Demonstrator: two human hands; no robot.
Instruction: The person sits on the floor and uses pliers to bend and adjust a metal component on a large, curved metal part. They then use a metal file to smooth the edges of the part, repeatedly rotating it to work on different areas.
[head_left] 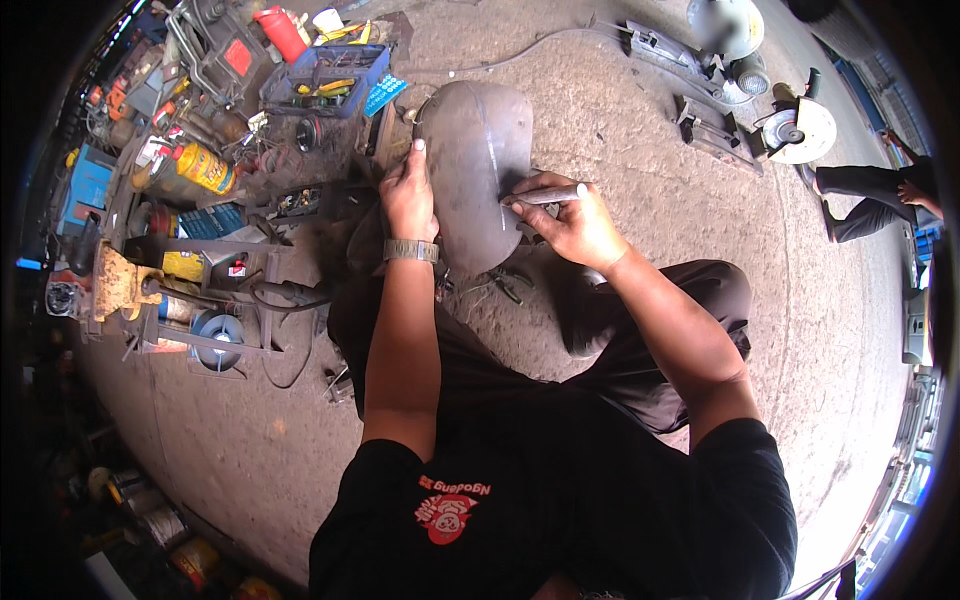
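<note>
A rounded, curved grey sheet-metal piece (458, 165) stands in front of me between my knees, with a pale line running down its right part. My left hand (408, 205), with a metal-band watch at the wrist, grips its left edge, thumb on the near face; the other fingers are partly hidden. In my right hand (580, 228) is a silver-grey marker pen (548, 195), pinched between thumb and fingers. Its tip end is at the metal near the pale line, but I cannot tell whether it touches.
On the left lie a blue tool crate (330, 78), a yellow bottle (203, 168) and a wire spool (217, 338) in a metal frame. Cut-off saws (795, 132) stand at the far right. Another person's legs (865, 200) show at the right edge. A cable (530, 48) crosses the floor.
</note>
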